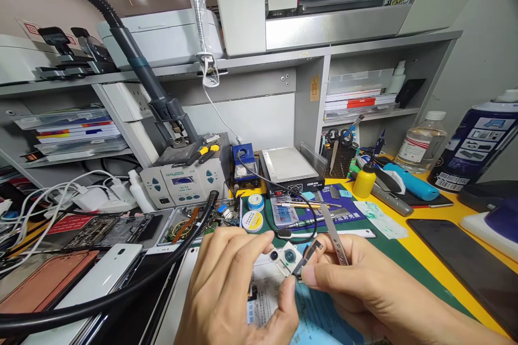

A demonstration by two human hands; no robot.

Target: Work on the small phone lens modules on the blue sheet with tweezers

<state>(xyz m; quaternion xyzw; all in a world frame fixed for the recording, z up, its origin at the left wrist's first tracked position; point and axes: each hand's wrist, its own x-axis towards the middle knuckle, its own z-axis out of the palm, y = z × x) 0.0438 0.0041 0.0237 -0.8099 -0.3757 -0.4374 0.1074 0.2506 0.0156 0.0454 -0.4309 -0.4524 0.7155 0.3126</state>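
A phone camera module (288,257), silver with two round lenses and a black flex cable, is up in front of me between my hands. My left hand (232,285) has its index finger and thumb bent round the module's left and lower edges. The thumb and index finger of my right hand (360,275) pinch the module at its dark cable end. A flat metal tool (332,233) with a row of small holes sticks up from among the right fingers, its lower end hidden. Below lies a printed blue-and-white sheet (319,315) on a green mat (421,269).
Phones, including a white one (109,275), lie at left under a black hose (133,304). Behind are a tray (165,226) of small parts, a rework station (186,180) and a heating plate (289,164). Bottles, a spray can (473,143) and a dark phone (465,264) are at right.
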